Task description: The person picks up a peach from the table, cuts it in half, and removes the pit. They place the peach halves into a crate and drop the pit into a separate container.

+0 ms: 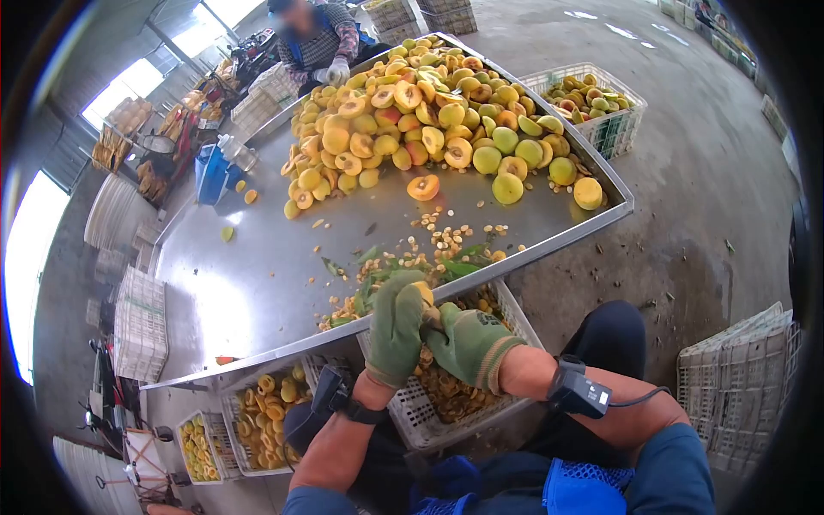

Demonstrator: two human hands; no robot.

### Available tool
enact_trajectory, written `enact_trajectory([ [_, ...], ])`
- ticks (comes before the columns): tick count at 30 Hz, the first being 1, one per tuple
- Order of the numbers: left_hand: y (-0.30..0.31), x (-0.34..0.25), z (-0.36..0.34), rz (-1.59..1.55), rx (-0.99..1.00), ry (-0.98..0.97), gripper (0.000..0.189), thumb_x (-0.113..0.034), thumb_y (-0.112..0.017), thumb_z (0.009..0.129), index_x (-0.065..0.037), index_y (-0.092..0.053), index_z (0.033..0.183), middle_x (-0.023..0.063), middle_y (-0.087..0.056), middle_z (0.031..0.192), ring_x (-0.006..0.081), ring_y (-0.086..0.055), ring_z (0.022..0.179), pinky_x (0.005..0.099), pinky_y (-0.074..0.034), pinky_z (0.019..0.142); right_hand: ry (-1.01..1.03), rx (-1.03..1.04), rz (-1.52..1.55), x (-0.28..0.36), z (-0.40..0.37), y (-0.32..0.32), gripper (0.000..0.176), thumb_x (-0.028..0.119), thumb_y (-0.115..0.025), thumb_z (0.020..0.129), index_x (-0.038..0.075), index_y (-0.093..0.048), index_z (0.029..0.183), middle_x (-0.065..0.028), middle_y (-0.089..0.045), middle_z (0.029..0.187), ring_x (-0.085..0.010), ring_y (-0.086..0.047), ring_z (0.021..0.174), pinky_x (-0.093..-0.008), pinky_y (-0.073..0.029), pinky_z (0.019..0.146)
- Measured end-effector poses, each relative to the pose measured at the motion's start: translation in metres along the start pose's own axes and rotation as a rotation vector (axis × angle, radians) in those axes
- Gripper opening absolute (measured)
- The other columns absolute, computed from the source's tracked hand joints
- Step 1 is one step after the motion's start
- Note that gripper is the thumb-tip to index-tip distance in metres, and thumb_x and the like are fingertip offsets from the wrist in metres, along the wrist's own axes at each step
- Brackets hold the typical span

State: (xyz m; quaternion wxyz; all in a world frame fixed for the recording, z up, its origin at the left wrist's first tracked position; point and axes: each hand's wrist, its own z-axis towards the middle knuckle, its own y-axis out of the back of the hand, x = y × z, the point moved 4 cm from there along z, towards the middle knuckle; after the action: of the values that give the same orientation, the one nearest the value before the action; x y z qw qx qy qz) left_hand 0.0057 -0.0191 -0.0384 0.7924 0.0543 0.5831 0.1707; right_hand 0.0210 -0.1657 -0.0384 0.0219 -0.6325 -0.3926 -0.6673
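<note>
left hand (396, 330) grips yellow fruit (423, 293) at near edge of metal table (275, 245); right hand (468, 342) beside it, grasp unclear; glove print (489, 318) illegible; concrete floor (695, 197) around table.

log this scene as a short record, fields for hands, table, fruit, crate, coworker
left hand: green glove, closed on a yellow fruit piece
right hand: green glove, close beside the left; grip partly hidden
table: metal, raised rim
fruit pile: whole and halved, toward the far side
near edge: green leaves, small pale pieces
crate under hands: white, holding brownish-yellow pieces
co-worker's gloved hand: beside the pile
</note>
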Motion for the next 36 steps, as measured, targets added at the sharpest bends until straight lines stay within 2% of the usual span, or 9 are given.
enact_trajectory([
  [4,-0.005,-0.006,-0.003,0.1,0.005,-0.035,0.025,-0.017,-0.049,0.108,0.0,-0.061,0.121,0.0148,-0.063,0.119,0.0257,-0.062,0.107,0.039,-0.051,0.096,-0.024,0.019,-0.069,-0.002,-0.003,-0.002,0.038,0.036,-0.061,0.098,0.0,-0.065,0.108,-0.0265,-0.071,0.095,-0.0451,-0.069,0.089,-0.0523,-0.054,0.078],
  [7,-0.005,0.003,-0.005,0.144,0.034,-0.055,0.023,-0.014,-0.048,0.107,0.0,-0.061,0.119,0.0155,-0.063,0.117,0.0288,-0.061,0.107,0.0408,-0.05,0.096,0.051,-0.045,-0.056,-0.009,-0.002,-0.007,0.03,0.031,-0.063,0.098,0.003,-0.065,0.108,-0.0243,-0.07,0.091,-0.0454,-0.068,0.084,-0.0523,-0.053,0.074],
  [12,-0.006,-0.005,0.003,0.075,0.087,0.129,0.023,-0.013,-0.049,0.105,-0.001,-0.063,0.118,0.0164,-0.064,0.115,0.0298,-0.061,0.107,0.0404,-0.049,0.097,0.027,-0.028,-0.169,-0.013,-0.003,-0.007,0.029,0.032,-0.061,0.098,0.005,-0.065,0.111,-0.0233,-0.07,0.094,-0.0448,-0.068,0.086,-0.0527,-0.052,0.075],
  [21,-0.005,-0.012,-0.002,0.135,-0.015,-0.003,0.025,-0.017,-0.049,0.107,0.0,-0.064,0.117,0.014,-0.067,0.116,0.0237,-0.063,0.107,0.0374,-0.05,0.096,0.028,0.01,-0.094,-0.004,-0.006,-0.004,0.031,0.032,-0.06,0.098,0.006,-0.065,0.113,-0.0233,-0.07,0.094,-0.0445,-0.068,0.087,-0.0527,-0.053,0.077],
  [24,-0.003,-0.01,0.001,0.048,0.012,0.144,0.024,-0.017,-0.05,0.107,0.0,-0.064,0.117,0.0138,-0.067,0.114,0.0226,-0.064,0.103,0.0363,-0.051,0.094,-0.001,0.002,-0.128,-0.001,-0.006,-0.001,0.028,0.031,-0.061,0.097,0.008,-0.065,0.113,-0.023,-0.071,0.093,-0.0444,-0.068,0.088,-0.0523,-0.053,0.076],
  [27,-0.004,-0.009,0.0,0.011,-0.001,0.141,0.021,-0.014,-0.054,0.105,0.002,-0.062,0.116,0.0116,-0.064,0.11,0.0164,-0.063,0.091,0.0321,-0.054,0.08,0.033,0.036,-0.072,-0.005,-0.002,-0.005,0.03,0.032,-0.06,0.097,0.006,-0.067,0.111,-0.0239,-0.071,0.097,-0.0443,-0.069,0.091,-0.051,-0.054,0.079],
  [30,-0.003,-0.011,-0.003,0.288,0.039,-0.159,0.024,-0.016,-0.05,0.106,0.001,-0.063,0.117,0.0146,-0.067,0.116,0.0224,-0.065,0.104,0.0355,-0.052,0.093,0.092,0.073,0.035,-0.016,0.003,-0.015,0.025,0.028,-0.06,0.096,0.007,-0.068,0.108,-0.0232,-0.071,0.096,-0.045,-0.068,0.09,-0.0505,-0.054,0.078],
  [33,-0.001,0.0,-0.006,0.402,0.011,-0.295,0.026,-0.019,-0.049,0.107,0.0,-0.063,0.119,0.0149,-0.067,0.117,0.0229,-0.065,0.103,0.036,-0.052,0.093,0.134,0.083,0.11,-0.013,0.002,-0.013,0.021,0.024,-0.06,0.096,0.007,-0.067,0.106,-0.0221,-0.071,0.093,-0.0443,-0.068,0.089,-0.0493,-0.053,0.077],
  [36,-0.002,-0.015,-0.004,0.364,-0.017,-0.252,0.029,-0.023,-0.047,0.109,-0.001,-0.063,0.119,0.015,-0.067,0.116,0.0231,-0.065,0.103,0.0365,-0.052,0.092,0.118,0.103,0.128,-0.005,0.0,-0.004,0.023,0.025,-0.06,0.095,0.005,-0.067,0.104,-0.0209,-0.071,0.091,-0.0415,-0.068,0.087,-0.0469,-0.053,0.078],
])
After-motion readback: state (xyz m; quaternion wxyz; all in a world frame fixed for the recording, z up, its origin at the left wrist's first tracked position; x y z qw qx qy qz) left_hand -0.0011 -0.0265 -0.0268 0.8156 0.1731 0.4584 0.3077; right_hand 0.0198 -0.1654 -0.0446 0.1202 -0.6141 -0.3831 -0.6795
